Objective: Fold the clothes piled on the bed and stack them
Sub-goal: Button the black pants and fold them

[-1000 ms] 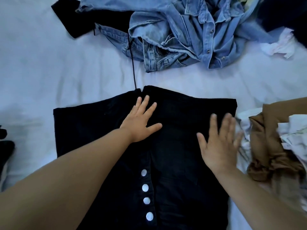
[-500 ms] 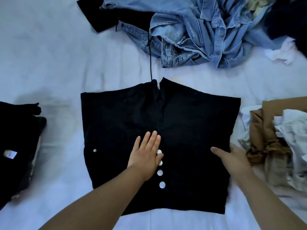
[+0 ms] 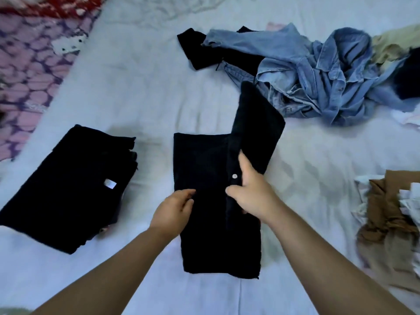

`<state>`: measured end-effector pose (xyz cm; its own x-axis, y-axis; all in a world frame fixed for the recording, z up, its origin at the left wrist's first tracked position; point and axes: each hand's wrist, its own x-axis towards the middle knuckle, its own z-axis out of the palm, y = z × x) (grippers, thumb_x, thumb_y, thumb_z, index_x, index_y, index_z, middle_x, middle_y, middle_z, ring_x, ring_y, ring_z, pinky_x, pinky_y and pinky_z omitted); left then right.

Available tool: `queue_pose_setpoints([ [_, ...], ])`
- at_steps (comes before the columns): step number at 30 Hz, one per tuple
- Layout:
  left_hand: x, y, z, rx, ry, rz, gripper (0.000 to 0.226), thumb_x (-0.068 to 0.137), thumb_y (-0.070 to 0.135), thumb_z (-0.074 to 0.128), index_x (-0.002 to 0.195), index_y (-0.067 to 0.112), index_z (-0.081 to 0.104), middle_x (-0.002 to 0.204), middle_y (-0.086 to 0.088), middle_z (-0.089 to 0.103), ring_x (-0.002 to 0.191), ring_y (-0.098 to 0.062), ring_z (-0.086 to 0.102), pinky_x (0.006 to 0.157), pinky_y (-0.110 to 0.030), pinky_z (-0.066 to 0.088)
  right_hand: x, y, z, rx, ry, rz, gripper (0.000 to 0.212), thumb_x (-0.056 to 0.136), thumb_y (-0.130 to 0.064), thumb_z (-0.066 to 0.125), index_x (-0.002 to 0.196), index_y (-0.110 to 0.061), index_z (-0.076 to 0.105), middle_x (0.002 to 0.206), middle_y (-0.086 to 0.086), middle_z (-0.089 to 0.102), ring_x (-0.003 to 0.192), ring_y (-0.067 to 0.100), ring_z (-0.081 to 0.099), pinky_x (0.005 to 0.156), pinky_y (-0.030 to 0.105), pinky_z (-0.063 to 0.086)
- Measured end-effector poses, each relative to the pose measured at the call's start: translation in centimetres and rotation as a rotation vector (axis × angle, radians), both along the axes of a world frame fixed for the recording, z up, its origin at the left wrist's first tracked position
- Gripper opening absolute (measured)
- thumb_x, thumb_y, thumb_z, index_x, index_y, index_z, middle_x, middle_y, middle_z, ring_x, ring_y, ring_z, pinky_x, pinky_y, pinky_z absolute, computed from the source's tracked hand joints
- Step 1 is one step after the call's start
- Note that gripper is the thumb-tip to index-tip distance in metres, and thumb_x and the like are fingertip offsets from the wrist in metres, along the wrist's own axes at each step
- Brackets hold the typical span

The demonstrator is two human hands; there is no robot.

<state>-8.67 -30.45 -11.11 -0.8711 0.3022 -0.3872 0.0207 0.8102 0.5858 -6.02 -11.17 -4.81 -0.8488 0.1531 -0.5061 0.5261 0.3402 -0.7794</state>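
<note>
A black garment (image 3: 204, 178) is laid on the white bed sheet (image 3: 147, 98), its right half lifted and turned over toward the middle. The folded edge by a white button (image 3: 234, 176) is gripped by the right hand (image 3: 252, 194). The left hand (image 3: 173, 208) is rested on the cloth with fingers curled; whether cloth is pinched cannot be told. A folded black stack (image 3: 66, 189) is seen to the left, a denim pile (image 3: 318, 73) beyond.

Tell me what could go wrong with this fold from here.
The right hand grips only the buttoned edge of the black garment; the far flap stands loose by the denim pile and could flop crooked. The left hand pins just a small patch, so pulling may drag the lower layer askew. The black stack looks uneven; adding this could tip it.
</note>
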Motion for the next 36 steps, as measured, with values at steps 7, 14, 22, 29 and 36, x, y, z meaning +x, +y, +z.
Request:
queue_pose_setpoints([
  [7,-0.1,-6.2,-1.0,-0.083,-0.064,0.162,0.031,0.097,0.017,0.046,0.124,0.016,0.06,0.126,-0.002,0.06,0.113,-0.018,0.056,0.095,-0.028,0.043,-1.6,-8.6,-4.4,0.101,-0.106,0.301,0.087,0.089,-0.046,0.055,0.15,-0.033,-0.007,0.108,0.007,0.057,0.105,0.027,0.06,0.093,0.04,0.05],
  [14,1.3,-5.3,-2.6,-0.094,0.016,0.03,0.04,0.098,0.023,0.047,0.138,0.02,0.045,0.148,0.005,0.036,0.133,-0.01,0.037,0.106,-0.019,0.028,2.5,-2.9,-7.6,0.653,0.255,0.338,0.043,0.092,-0.027,0.058,0.132,-0.009,0.054,0.133,0.009,0.054,0.12,0.03,0.051,0.098,0.038,0.042],
  [22,-2.3,0.4,-4.7,-0.286,0.232,-0.349,0.069,0.09,0.054,0.004,0.152,0.023,0.009,0.159,0.002,-0.007,0.145,-0.016,-0.015,0.116,-0.029,-0.007,-3.0,2.2,-9.0,0.876,0.122,0.459,0.063,0.098,-0.051,0.028,0.152,-0.024,0.009,0.16,0.004,-0.007,0.146,0.025,-0.012,0.117,0.044,0.002],
  [29,-3.9,1.1,-9.5,-0.557,0.23,-0.598,0.059,0.081,0.056,-0.02,0.133,0.038,-0.041,0.14,0.008,-0.046,0.133,-0.02,-0.039,0.111,-0.047,-0.022,-4.8,3.1,-14.5,0.856,-0.153,0.641,0.065,0.095,-0.061,0.017,0.149,-0.037,-0.011,0.156,-0.005,-0.024,0.142,0.02,-0.026,0.115,0.051,-0.011],
  [36,-4.3,1.6,-10.1,-0.612,0.139,-0.602,0.059,0.094,0.057,0.002,0.136,0.037,-0.033,0.144,0.007,-0.041,0.139,-0.023,-0.031,0.115,-0.051,-0.014,-3.2,2.4,-15.1,0.843,-0.129,0.639,0.06,0.099,-0.051,0.014,0.151,-0.029,-0.008,0.158,-0.003,-0.017,0.143,0.024,-0.022,0.114,0.052,-0.009],
])
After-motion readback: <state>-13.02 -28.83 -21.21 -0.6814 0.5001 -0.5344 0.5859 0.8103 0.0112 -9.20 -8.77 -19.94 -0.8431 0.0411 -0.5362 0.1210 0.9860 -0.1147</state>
